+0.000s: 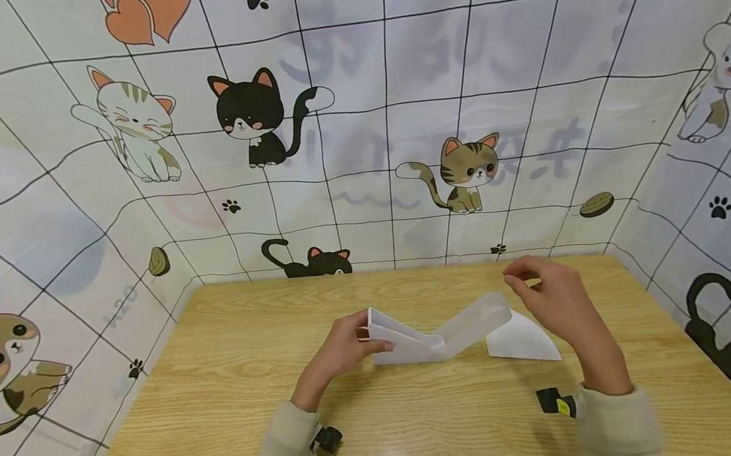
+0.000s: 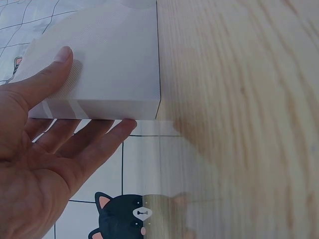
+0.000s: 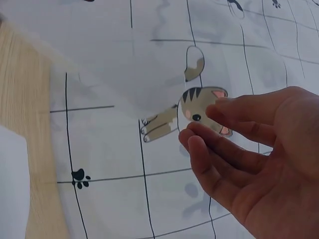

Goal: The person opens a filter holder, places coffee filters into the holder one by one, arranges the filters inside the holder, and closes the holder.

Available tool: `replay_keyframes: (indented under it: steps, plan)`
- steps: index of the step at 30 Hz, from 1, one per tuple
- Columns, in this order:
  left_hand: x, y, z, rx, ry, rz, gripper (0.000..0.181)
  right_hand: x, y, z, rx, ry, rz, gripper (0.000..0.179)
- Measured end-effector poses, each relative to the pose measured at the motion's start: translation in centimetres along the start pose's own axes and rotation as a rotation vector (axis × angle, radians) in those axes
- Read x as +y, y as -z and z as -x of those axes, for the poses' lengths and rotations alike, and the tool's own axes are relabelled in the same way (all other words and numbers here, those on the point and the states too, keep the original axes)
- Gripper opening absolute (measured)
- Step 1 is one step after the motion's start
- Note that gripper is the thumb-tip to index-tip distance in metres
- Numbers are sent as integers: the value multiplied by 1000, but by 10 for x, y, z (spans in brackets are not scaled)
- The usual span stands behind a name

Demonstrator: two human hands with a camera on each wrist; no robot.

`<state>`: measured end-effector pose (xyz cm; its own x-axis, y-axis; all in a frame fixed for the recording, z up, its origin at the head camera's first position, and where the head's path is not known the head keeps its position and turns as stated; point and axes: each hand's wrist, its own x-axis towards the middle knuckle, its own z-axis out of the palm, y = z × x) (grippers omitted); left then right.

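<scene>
A white, thin-walled box-like piece with a dipping upper edge stands on the wooden table. My left hand grips its left end; in the left wrist view the thumb lies on the broad face and the fingertips touch the narrow side. From its right end a translucent flap slants up to the right. Behind that flap lies a white piece with a curved edge; whether they are joined I cannot tell. Above and right of the flap, my right hand hovers with loosely bent fingers, holding nothing.
The light wooden table meets a white cloth wall printed with grid lines and cartoon cats at the back. Similar cloth hangs at both sides. A small black camera sits at the left wrist, another at the right.
</scene>
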<state>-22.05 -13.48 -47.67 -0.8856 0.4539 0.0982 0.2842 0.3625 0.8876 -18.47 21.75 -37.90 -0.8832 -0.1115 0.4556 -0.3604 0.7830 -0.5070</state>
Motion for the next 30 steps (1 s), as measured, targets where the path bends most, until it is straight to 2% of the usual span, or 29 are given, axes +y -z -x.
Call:
replay_keyframes:
  steps: [12,23,30]
  plan:
    - [0,2,1,0,-2,-8,33,34,0,1,-215,-98,29,18]
    - [0,0,0,-5,4,7,32,76,-5,8,-346,-183,61,26]
    - [-1,-1,0,-1,10,-4,32,97,-13,12,-430,-256,41,30]
